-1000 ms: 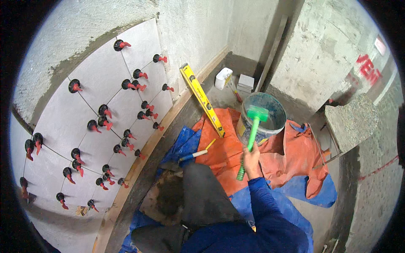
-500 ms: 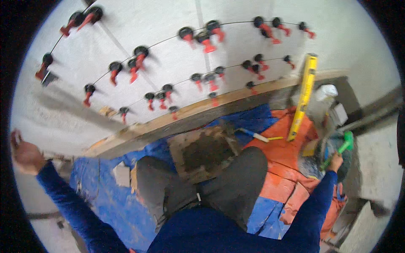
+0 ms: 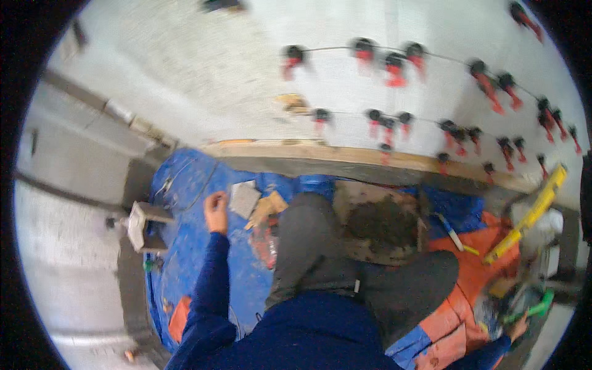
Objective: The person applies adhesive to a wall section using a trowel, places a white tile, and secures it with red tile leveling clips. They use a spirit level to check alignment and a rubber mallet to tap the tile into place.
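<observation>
My left hand (image 3: 216, 213) is raised over the blue tarp, fingers loosely bent and apart, with nothing visible in it. Just beside it lie a grey square tile piece (image 3: 245, 198) and a torn brown piece (image 3: 267, 206), perhaps cardboard. At the far right my right hand (image 3: 520, 327) is closed around the handle of a green mallet-shaped tool (image 3: 544, 302), its head pointing away from me. Between my knees and the wall sits a board with wet grey mortar (image 3: 385, 222). Black and red tile-levelling knobs (image 3: 394, 69) stick out along the joints of the large pale wall tiles.
A yellow spirit level (image 3: 527, 216) leans at the right above an orange sheet (image 3: 447, 311). A tool with a white-and-blue handle (image 3: 450, 232) lies near it. A wooden batten (image 3: 357, 154) runs along the wall's foot. Left, a pale boxy object (image 3: 147, 227) stands by the blue tarp (image 3: 185, 246).
My view has swung left. My left hand has come from the wall at far left to over the tarp by the tile piece. My right hand still grips the green tool.
</observation>
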